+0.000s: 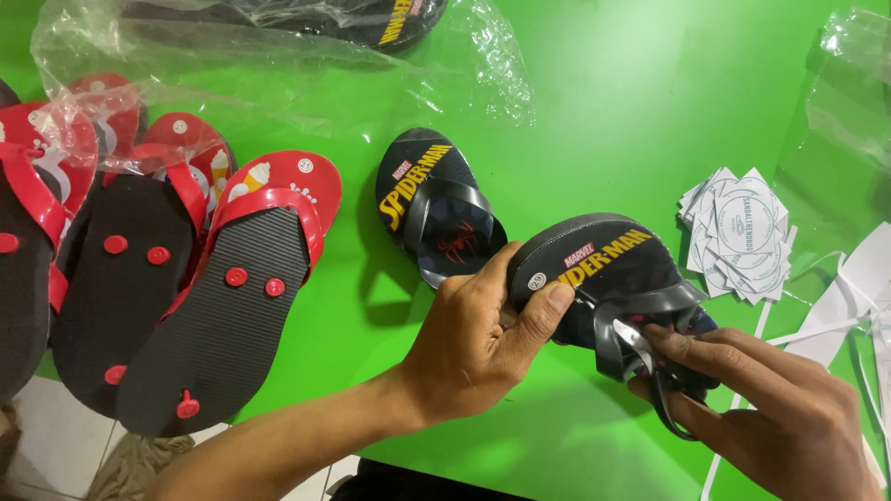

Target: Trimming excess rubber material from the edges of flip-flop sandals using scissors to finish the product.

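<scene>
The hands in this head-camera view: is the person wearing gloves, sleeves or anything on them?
No. The left hand and right hand are bare, without gloves, and no ring, watch or wristband shows. The left forearm is uncovered right to the picture's edge, with no sleeve in view.

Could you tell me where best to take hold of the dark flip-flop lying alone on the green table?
Probably by the arched strap of the dark flip-flop, coming from above: it lies sole-down, the strap stands clear of the footbed, and the green table around it is open.
</scene>
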